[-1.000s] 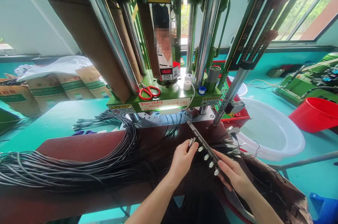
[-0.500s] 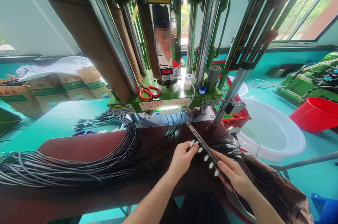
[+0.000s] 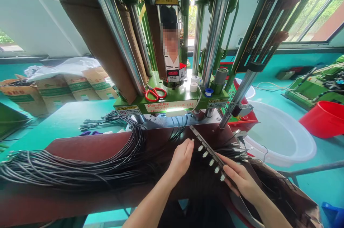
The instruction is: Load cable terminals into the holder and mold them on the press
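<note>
My right hand (image 3: 243, 177) is closed around the lower end of a long, narrow metal bar (image 3: 206, 144), which slants up and to the left over the brown worktop. Several silvery cable connectors (image 3: 211, 162) stick out in a row along the bar's near side. Just left of the bar's upper part, my left hand (image 3: 181, 160) pinches a small cable connector (image 3: 192, 140); only its light metal tip shows past the fingertips, apart from the bar. Any cable on it is lost against the dark background.
A green press with steel columns (image 3: 215, 38) stands ahead, red-handled scissors (image 3: 155, 94) on its ledge. Black cables (image 3: 67, 170) lie bundled on the worktop (image 3: 88, 145) at left; more cable ends (image 3: 236, 152) lie behind my right hand. A white tub (image 3: 282, 134) is at right. Behind the press is a person (image 3: 172, 59).
My left hand has drawn a connector away from the bar's upper end, moving slightly left and up. My right hand keeps its grip on the bar. The view has shifted slightly.
</note>
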Motion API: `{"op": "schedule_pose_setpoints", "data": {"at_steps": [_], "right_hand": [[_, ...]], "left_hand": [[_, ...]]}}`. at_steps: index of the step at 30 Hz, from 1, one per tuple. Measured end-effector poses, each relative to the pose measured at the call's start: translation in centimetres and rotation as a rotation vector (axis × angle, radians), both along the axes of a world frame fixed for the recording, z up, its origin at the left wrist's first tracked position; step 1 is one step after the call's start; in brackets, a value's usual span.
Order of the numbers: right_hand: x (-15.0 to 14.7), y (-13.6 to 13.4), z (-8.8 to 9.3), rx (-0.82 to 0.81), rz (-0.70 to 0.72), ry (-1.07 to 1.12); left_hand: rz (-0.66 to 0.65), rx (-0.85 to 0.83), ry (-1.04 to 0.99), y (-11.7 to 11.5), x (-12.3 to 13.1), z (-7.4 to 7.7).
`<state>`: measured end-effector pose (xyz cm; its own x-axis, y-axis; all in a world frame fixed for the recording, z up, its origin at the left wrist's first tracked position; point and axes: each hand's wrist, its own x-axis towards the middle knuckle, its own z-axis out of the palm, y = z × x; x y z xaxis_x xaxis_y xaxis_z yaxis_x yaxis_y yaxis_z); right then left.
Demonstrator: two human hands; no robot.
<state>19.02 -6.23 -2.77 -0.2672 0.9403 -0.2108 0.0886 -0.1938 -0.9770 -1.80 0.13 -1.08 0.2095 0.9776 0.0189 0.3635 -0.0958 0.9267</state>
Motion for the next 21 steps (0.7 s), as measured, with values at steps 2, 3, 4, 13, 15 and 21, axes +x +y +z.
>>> {"op": "schedule_pose_setpoints", "data": {"at_steps": [2,3,4,13,15,21], "right_hand": [[0.0,0.0,0.1,-0.015,0.013,0.010],[0.0,0.0,0.1,-0.022,0.016,0.010],[0.0,0.0,0.1,-0.026,0.014,0.008],[-0.9,-0.3,0.5,-0.025,-0.021,-0.062],[-1.2,-0.3,0.8,-0.009,-0.008,-0.093],[-1.7,-0.5,1.4,0.001,0.001,-0.137]], "left_hand": [[-0.029,-0.001,0.012,0.1,-0.3,-0.1],[-0.045,-0.002,0.017,0.1,-0.4,-0.1],[-0.057,-0.003,0.020,0.1,-0.4,-0.1],[-0.147,-0.142,-0.112,0.5,-0.7,-0.1],[-0.161,-0.217,-0.175,0.6,-0.8,-0.1],[-0.139,-0.253,-0.194,0.9,-0.7,-0.3]]}}
